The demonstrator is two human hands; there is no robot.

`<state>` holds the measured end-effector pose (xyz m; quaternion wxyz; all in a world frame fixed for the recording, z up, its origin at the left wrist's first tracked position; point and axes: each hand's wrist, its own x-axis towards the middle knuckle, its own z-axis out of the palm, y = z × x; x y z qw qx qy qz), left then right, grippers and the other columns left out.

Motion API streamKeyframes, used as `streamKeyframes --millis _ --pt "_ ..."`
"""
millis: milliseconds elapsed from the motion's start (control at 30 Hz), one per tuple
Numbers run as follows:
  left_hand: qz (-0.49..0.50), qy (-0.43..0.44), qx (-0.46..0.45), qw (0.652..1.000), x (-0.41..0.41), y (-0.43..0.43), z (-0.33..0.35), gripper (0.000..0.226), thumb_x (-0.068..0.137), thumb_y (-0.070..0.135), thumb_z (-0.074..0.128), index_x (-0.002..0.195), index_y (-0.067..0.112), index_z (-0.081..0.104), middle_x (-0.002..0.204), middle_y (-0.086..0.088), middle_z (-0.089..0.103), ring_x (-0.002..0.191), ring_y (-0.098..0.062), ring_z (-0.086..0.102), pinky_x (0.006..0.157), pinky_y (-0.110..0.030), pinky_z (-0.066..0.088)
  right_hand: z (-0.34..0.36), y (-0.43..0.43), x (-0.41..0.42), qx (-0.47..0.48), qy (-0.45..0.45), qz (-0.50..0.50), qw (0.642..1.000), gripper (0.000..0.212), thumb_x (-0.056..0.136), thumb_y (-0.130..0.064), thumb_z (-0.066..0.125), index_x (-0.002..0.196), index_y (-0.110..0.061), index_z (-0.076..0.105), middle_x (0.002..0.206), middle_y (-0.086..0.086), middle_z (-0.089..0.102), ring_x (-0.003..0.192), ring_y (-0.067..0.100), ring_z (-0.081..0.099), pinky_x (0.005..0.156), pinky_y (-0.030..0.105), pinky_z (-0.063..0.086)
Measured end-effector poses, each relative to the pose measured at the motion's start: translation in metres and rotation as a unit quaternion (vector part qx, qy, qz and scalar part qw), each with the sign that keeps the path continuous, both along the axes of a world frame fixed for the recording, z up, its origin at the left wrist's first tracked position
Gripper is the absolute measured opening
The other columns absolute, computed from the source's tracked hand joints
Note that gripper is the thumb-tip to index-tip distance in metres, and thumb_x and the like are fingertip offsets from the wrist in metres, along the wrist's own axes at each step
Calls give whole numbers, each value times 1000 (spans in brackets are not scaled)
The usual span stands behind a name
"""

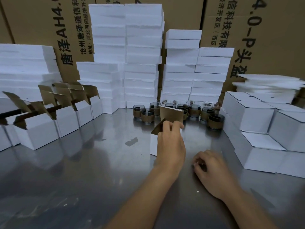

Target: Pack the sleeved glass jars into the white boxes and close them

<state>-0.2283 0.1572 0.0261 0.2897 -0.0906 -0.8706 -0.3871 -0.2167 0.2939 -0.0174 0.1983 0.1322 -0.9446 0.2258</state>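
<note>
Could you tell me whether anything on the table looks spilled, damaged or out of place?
A small dark smear marks the metal table just left of the white box that the left hand grips; spill or stain, I cannot tell. The white sheets at far right are stacked askew.

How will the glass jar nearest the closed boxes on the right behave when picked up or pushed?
The jar is glass, so probably fragile and rather heavy for its size. Its brown sleeve should help grip. Short and wide, it would likely slide on the metal table, not tip.
</note>
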Motion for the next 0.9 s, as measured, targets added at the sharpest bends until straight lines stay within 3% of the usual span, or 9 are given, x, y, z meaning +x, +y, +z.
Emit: streamKeyframes --millis 233,400,467,533,633,700,833,900 --pt "11 4 -22 1000 -12 12 1 34 90 3 51 120 19 47 122 -1 38 91 -23 47 80 -33 44 -1 0 0 2 -1 0 1000 16 85 -15 56 78 -28 52 79 -12 47 82 7 41 69 21 32" --pt "64 110 -163 978 -18 11 18 29 89 11 55 118 12 52 112 -8 51 84 -27 56 65 -32 44 -2 0 1 6 0 -4 1000 17 84 -17 57 76 -31 50 83 -9 50 85 9 46 74 27 40" --pt "58 174 -147 972 -24 -2 31 25 89 17 55 113 9 56 106 -10 57 83 -28 59 61 -34 46 -3 0 1 12 8 -8 1000 14 84 -20 57 77 -31 52 84 -10 51 86 8 46 74 26 40" --pt "53 211 -72 973 -37 -22 47 23 91 23 53 110 13 57 105 -6 58 78 -21 57 59 -29 40 -3 -1 0 20 16 -9 1000 8 85 -24 56 80 -30 55 86 -11 50 89 7 46 74 24 38" --pt "33 169 25 985 -74 -57 62 18 93 27 48 109 22 54 108 3 53 82 -12 54 67 -27 40 -3 -2 -2 33 9 -16 999 5 87 -28 52 86 -30 57 91 -11 49 92 4 43 75 19 36" --pt "57 120 -13 991 -104 -77 60 20 94 26 48 113 22 53 113 0 50 86 -16 56 72 -29 43 -3 -4 -3 42 3 -26 999 8 88 -31 48 89 -31 56 96 -11 48 96 3 42 76 18 35" --pt "68 -67 -107 990 -154 -100 31 38 93 22 52 130 23 44 128 -11 38 82 -20 52 77 -32 46 -2 -6 -6 54 5 -26 998 13 88 -34 47 95 -31 57 102 -12 49 107 5 43 83 17 36" --pt "46 -129 -90 987 -173 -101 16 48 91 21 55 137 26 39 133 -13 32 89 -22 52 84 -32 46 0 -8 -8 79 6 -29 996 8 75 -30 67 82 -30 62 90 -11 55 96 4 47 74 15 41"
